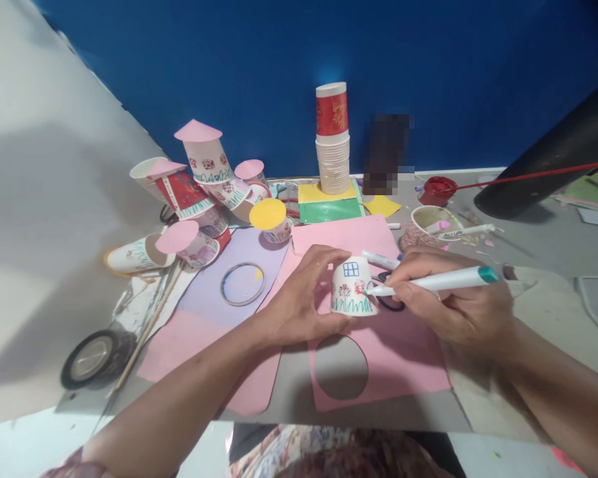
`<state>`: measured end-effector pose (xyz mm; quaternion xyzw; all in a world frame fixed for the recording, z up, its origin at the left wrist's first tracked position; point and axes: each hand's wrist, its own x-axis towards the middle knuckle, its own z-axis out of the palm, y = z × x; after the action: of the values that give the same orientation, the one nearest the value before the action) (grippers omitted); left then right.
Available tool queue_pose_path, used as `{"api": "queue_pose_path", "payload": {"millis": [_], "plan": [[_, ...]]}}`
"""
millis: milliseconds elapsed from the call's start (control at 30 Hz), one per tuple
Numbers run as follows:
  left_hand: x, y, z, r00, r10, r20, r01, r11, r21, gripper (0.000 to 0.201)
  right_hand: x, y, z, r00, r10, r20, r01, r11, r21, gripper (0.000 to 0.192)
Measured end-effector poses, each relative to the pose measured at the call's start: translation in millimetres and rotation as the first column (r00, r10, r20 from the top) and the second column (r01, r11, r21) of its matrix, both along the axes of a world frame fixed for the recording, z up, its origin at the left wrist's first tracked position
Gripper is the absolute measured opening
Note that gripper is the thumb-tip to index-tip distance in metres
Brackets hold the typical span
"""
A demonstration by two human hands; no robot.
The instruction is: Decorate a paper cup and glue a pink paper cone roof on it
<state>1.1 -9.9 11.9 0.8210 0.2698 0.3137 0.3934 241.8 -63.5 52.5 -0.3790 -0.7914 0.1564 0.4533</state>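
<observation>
My left hand (303, 292) grips a white paper cup (351, 287) at its left side, thumb below and fingers above. The cup shows a blue window, red flowers and green grass strokes. In my right hand (448, 299) is a white marker (428, 284) with a green end, its tip at the cup's right side by a red flower. Scissors (396, 304) lie partly hidden behind that hand, near another marker (381, 260). Under the cup lies pink paper (403, 358) with a round hole cut from it.
Decorated cups with paper tops, including a pink cone (198, 131) and a yellow disc (268, 214), crowd the left back. A tall cup stack (333, 153) stands behind. A tape roll (88, 358) lies front left, a ring (242, 284) on purple paper, a marker pot (418, 232) at right.
</observation>
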Motion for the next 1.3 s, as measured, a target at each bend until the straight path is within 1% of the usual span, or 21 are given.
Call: {"api": "queue_pose_path", "payload": {"millis": [133,267,367,500,667,800,900,1033,1300], "plan": [[0.2,0.2,-0.7,1.000,-0.004,0.000,0.004,1.000,0.017,0.077,0.0,0.5,-1.1,1.000,0.003,-0.005,-0.003,1.000,0.027,0.016],[0.1,0.0,-0.4,1.000,-0.010,0.007,0.010,1.000,0.025,0.076,-0.1,0.2,-1.5,1.000,0.005,0.010,-0.005,1.000,-0.001,0.018],[0.1,-0.2,0.1,1.000,-0.007,0.006,0.006,1.000,0.025,0.076,-0.2,-0.3,-1.2,1.000,0.010,-0.011,-0.010,1.000,0.009,0.018],[0.1,-0.1,-0.2,1.000,-0.002,0.002,0.001,1.000,0.022,0.078,-0.3,-0.3,-0.7,1.000,0.018,0.023,-0.018,1.000,-0.002,0.019],[0.4,0.0,-1.5,1.000,0.000,0.001,-0.001,0.999,0.044,0.080,-1.4,-0.2,-2.5,1.000,0.012,-0.005,-0.012,1.000,0.015,0.018],[0.4,-0.4,-2.4,1.000,0.000,0.000,0.000,0.999,0.046,0.078,-1.7,-0.9,-2.9,0.999,0.034,0.011,-0.034,0.999,-0.006,0.020],[0.4,-0.6,-2.7,1.000,-0.004,0.004,0.004,0.998,0.058,0.079,-1.6,-1.0,-2.4,1.000,0.022,0.005,-0.022,0.999,-0.023,0.020],[0.6,-0.4,-2.3,1.000,-0.012,0.012,0.011,0.998,0.066,0.076,-2.5,-0.3,-2.0,0.999,0.036,0.008,-0.036,0.999,-0.009,0.018],[1.6,-0.5,-2.1,1.000,-0.009,0.013,0.009,0.998,0.056,0.077,-3.4,-0.5,-1.3,1.000,0.013,-0.006,-0.013,1.000,0.000,0.017]]}}
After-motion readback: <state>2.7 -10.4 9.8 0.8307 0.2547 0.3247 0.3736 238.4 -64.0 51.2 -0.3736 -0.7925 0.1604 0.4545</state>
